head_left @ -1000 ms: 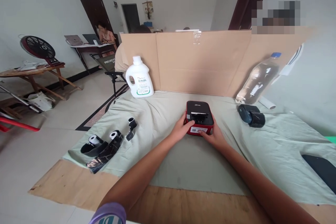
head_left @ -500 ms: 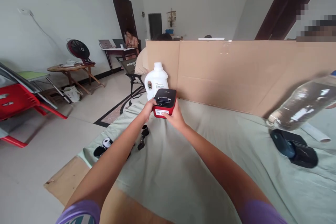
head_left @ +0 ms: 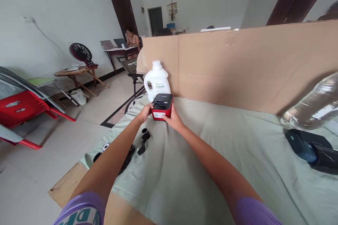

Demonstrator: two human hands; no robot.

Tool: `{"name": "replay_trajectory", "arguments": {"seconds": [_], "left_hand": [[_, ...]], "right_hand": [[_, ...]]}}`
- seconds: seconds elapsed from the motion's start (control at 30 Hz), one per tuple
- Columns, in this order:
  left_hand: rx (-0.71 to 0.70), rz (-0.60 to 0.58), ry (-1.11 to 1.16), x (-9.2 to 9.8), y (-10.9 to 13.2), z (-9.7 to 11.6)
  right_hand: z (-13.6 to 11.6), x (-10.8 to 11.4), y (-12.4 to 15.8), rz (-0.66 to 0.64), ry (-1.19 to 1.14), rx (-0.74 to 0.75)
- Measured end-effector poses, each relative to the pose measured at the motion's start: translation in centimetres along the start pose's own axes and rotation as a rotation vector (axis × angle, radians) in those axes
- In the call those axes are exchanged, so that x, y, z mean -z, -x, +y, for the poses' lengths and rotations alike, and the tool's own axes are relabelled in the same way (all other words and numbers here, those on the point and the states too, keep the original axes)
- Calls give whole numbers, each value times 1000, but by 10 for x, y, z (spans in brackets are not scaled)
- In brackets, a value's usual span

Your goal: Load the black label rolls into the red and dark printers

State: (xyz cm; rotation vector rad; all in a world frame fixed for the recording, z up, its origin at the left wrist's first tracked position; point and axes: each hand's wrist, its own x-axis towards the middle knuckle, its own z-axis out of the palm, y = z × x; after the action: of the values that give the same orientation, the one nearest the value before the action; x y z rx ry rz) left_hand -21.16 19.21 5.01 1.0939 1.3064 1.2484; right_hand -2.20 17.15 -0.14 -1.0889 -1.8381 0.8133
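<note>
Between both hands I hold a red and black label printer point(head_left: 163, 102), its black lid on top and a white sticker on its front. My left hand point(head_left: 145, 111) grips its left side. My right hand point(head_left: 174, 119) is closed on its right side, thumb on the front. The printer is low over the green cloth point(head_left: 190, 154); whether it touches is unclear. Directly behind it stands a white detergent bottle point(head_left: 157, 81), its lower part hidden by the printer. A black strap-like item point(head_left: 144, 141) lies nearer me, and other black items are partly hidden by my left forearm.
A cardboard panel point(head_left: 224, 66) stands along the back. At right lie a large clear plastic bottle point(head_left: 311, 103) and a dark blue and black device point(head_left: 303, 147). A red plastic chair point(head_left: 22, 107) and a fan point(head_left: 81, 52) are at left. A person point(head_left: 132, 38) sits at a far desk.
The printer has come down and slightly left, in front of the detergent bottle, with both hands still on it. The view has turned slightly, shifting the things at right toward the edge.
</note>
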Motion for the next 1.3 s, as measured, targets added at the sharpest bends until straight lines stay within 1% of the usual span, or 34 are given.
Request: {"name": "replay_trajectory", "arguments": {"seconds": [0.03,0.07,0.1,0.13,0.17,0.2,0.23,0.27,0.3,0.37,0.43,0.5,0.57,0.63,0.67,0.7,0.73,0.83,0.9,0.97,1.03,1.07,1.13,1.23,1.3], "left_hand": [[-30,21,-16,0,5,5],[-98,68,-40,0,11,10],[-210,140,-64,-3,20,14],[-354,223,-83,-9,32,16],[-508,297,-96,-18,45,16],[-643,331,-111,-30,60,14],[-733,310,-134,-45,78,8],[-760,223,-174,-62,96,1],[-739,78,-255,-82,115,-9],[-666,-264,-477,-122,156,-29],[-661,-577,-717,-157,194,-48],[-703,-809,-932,-183,228,-60],[-750,-962,-1087,-198,254,-67],[-793,-1047,-1166,-202,271,-69],[-813,-1065,-1182,-202,277,-70],[-829,-1072,-1188,-201,281,-70],[-837,-1072,-1189,-199,283,-69],[-840,-1075,-1185,-196,285,-69],[-847,-1071,-1184,-196,284,-69],[-863,-1060,-1180,-197,284,-71],[-881,-1049,-1173,-197,284,-72],[-888,-1048,-1168,-197,284,-74],[-898,-1055,-1154,-196,286,-76],[-897,-1087,-1109,-194,289,-78],[-897,-1101,-1065,-192,292,-78]], "right_hand": [[-4,10,11,-3,13,-29],[-7,25,25,-10,34,-50],[-9,43,43,-18,67,-59],[-11,65,65,-26,102,-55],[-11,90,90,-12,146,-49],[-9,117,118,13,210,-54],[-7,145,148,36,279,-69],[-3,173,179,67,351,-100],[2,200,211,125,421,-157],[13,249,271,167,541,-293],[24,288,322,274,636,-403],[35,318,356,454,706,-509],[44,343,373,672,791,-577],[49,363,370,845,877,-611],[50,372,363,889,902,-634],[51,380,353,900,907,-672],[50,387,340,877,892,-729],[49,401,302,692,804,-928],[47,404,283,588,764,-1020],[43,399,272,560,764,-1068],[34,387,268,575,784,-1067],[28,377,266,583,785,-1056],[11,349,260,585,766,-1014],[-18,292,243,551,722,-899],[-35,249,228,491,703,-813]]}}
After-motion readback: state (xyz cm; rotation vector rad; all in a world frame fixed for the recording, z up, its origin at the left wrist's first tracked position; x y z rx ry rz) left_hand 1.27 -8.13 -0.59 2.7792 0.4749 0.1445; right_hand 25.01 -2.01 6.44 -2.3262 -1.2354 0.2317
